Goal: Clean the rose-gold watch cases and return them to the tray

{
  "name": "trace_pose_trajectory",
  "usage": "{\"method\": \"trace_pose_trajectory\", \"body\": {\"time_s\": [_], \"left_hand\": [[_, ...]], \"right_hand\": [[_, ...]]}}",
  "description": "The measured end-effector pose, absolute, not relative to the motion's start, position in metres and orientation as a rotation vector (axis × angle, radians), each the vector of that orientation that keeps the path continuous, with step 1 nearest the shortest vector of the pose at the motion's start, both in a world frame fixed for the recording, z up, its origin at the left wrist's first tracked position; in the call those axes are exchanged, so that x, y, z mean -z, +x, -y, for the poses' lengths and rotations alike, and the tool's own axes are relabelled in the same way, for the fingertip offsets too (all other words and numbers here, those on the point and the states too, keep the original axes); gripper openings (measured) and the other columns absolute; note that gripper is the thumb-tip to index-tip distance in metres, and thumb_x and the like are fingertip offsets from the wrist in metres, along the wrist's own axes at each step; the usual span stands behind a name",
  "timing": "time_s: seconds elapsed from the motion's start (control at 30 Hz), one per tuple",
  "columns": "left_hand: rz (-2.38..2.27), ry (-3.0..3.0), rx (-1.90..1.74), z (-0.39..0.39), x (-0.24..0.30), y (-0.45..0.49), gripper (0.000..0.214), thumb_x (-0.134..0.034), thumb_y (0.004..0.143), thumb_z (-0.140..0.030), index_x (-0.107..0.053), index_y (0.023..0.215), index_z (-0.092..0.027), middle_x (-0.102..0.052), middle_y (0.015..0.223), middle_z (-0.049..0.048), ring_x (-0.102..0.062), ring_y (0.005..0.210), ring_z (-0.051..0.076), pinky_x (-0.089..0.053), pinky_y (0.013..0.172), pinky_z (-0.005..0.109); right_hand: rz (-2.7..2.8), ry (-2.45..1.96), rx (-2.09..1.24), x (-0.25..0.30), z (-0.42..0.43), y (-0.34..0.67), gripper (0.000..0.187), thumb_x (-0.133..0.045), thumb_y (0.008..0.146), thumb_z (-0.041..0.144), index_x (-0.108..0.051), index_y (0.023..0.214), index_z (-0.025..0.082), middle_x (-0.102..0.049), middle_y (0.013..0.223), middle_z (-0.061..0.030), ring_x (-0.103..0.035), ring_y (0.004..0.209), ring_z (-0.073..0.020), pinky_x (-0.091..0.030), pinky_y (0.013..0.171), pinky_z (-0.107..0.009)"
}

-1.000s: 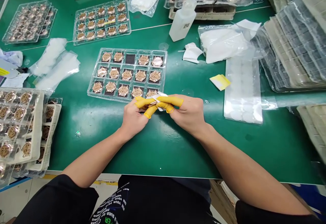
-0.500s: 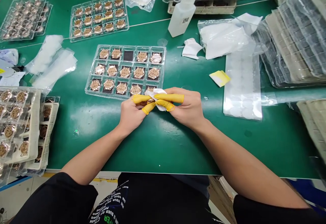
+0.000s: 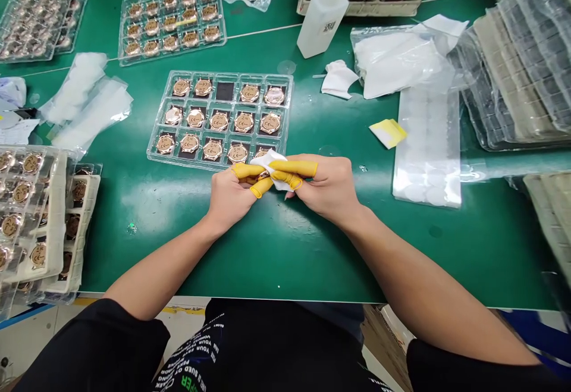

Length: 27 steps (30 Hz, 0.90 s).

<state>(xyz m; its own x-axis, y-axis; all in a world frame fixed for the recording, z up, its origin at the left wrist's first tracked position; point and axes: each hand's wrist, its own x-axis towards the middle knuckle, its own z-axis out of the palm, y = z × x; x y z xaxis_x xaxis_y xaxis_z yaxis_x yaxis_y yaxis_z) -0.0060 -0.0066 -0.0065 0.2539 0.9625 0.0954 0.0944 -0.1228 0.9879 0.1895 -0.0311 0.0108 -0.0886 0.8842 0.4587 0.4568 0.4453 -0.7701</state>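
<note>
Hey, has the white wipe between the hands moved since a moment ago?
Yes, slightly. Judged against the clear watch-case tray, the white wipe has shifted left in view along the tray's near edge.

I see a green workbench [image 3: 285, 261] spanning the frame. Clear trays of rose-gold watch cases [image 3: 288, 106] lie at centre, a white plastic bottle [image 3: 322, 14] at upper centre, and plastic-wrapped pulp trays [image 3: 513, 71] at right.
</note>
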Motion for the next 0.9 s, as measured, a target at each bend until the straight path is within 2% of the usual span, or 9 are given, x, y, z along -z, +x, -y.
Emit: {"method": "trace_pose_trajectory", "body": {"time_s": [0.1,0.17,0.3,0.37,0.47,0.57,0.63,0.77,0.9], "left_hand": [[-1.072,1.570,-1.029,0.008,0.004,-0.007,0.014,-0.081,0.077,-0.024,-0.082,0.090,-0.018,-0.079,0.084,0.0025,-0.075,0.071,0.013,-0.062,0.068,0.022],[-1.075,1.650,-1.052,0.010,0.001,-0.008,0.013,-0.080,0.078,-0.023,-0.083,0.090,-0.019,-0.078,0.082,0.0021,-0.073,0.069,0.012,-0.060,0.066,0.021],[-1.122,1.712,-1.129,0.014,0.000,-0.007,0.018,-0.083,0.081,-0.028,-0.085,0.098,-0.021,-0.078,0.083,0.0025,-0.071,0.068,0.011,-0.059,0.064,0.021],[-1.107,1.609,-1.113,0.013,0.001,-0.005,0.020,-0.084,0.082,-0.029,-0.083,0.100,-0.021,-0.079,0.090,0.0033,-0.073,0.073,0.012,-0.062,0.069,0.022],[-0.996,1.409,-1.116,0.007,0.004,-0.001,0.024,-0.085,0.085,-0.034,-0.079,0.104,-0.021,-0.079,0.099,0.0040,-0.077,0.086,0.014,-0.065,0.082,0.025],[-0.916,1.434,-1.202,0.003,0.008,-0.001,0.029,-0.086,0.085,-0.045,-0.078,0.102,-0.022,-0.076,0.104,0.0044,-0.076,0.096,0.016,-0.064,0.090,0.030],[-0.952,1.558,-1.243,0.004,0.008,-0.004,0.027,-0.087,0.083,-0.046,-0.081,0.098,-0.024,-0.075,0.104,0.0046,-0.075,0.098,0.018,-0.063,0.093,0.032],[-1.076,1.703,-1.171,0.011,0.004,-0.008,0.013,-0.087,0.081,-0.032,-0.085,0.093,-0.026,-0.080,0.094,0.0027,-0.076,0.089,0.018,-0.063,0.084,0.031],[-1.089,1.435,-1.198,0.015,0.002,-0.003,0.020,-0.089,0.078,-0.035,-0.086,0.094,-0.024,-0.083,0.096,0.0032,-0.078,0.086,0.018,-0.066,0.080,0.031]], "right_hand": [[1.844,-1.113,-0.213,-0.006,0.033,0.189,0.042,-0.059,0.082,0.004,-0.085,0.106,0.027,-0.084,0.108,0.0007,-0.081,0.087,-0.0170,-0.066,0.071,-0.027],[1.908,-1.120,-0.049,-0.004,0.034,0.189,0.043,-0.058,0.081,0.004,-0.084,0.107,0.026,-0.084,0.109,0.0005,-0.080,0.082,-0.0157,-0.062,0.065,-0.025],[1.937,-1.255,0.195,-0.008,0.031,0.192,0.036,-0.059,0.080,0.006,-0.085,0.098,0.024,-0.085,0.098,-0.0008,-0.075,0.065,-0.0144,-0.048,0.050,-0.025],[1.884,-1.281,0.138,-0.012,0.029,0.194,0.034,-0.059,0.080,0.006,-0.084,0.094,0.024,-0.085,0.093,-0.0012,-0.076,0.068,-0.0160,-0.049,0.051,-0.026],[1.754,-1.297,-0.132,-0.017,0.028,0.195,0.028,-0.061,0.086,0.011,-0.084,0.093,0.027,-0.084,0.090,-0.0007,-0.078,0.075,-0.0174,-0.059,0.062,-0.028],[1.718,-1.242,-0.283,-0.018,0.032,0.192,0.025,-0.064,0.090,0.018,-0.084,0.098,0.030,-0.084,0.096,0.0001,-0.079,0.081,-0.0182,-0.064,0.069,-0.030],[1.764,-1.169,-0.245,-0.016,0.035,0.187,0.030,-0.062,0.089,0.014,-0.083,0.104,0.030,-0.084,0.103,0.0002,-0.080,0.085,-0.0181,-0.065,0.071,-0.030],[1.844,-1.126,-0.074,-0.012,0.041,0.179,0.047,-0.059,0.081,0.001,-0.081,0.114,0.027,-0.085,0.106,-0.0005,-0.079,0.077,-0.0161,-0.059,0.062,-0.026],[1.785,-1.158,0.009,-0.011,0.040,0.180,0.047,-0.060,0.079,0.001,-0.082,0.110,0.029,-0.085,0.103,0.0003,-0.080,0.082,-0.0172,-0.057,0.063,-0.025]]}}
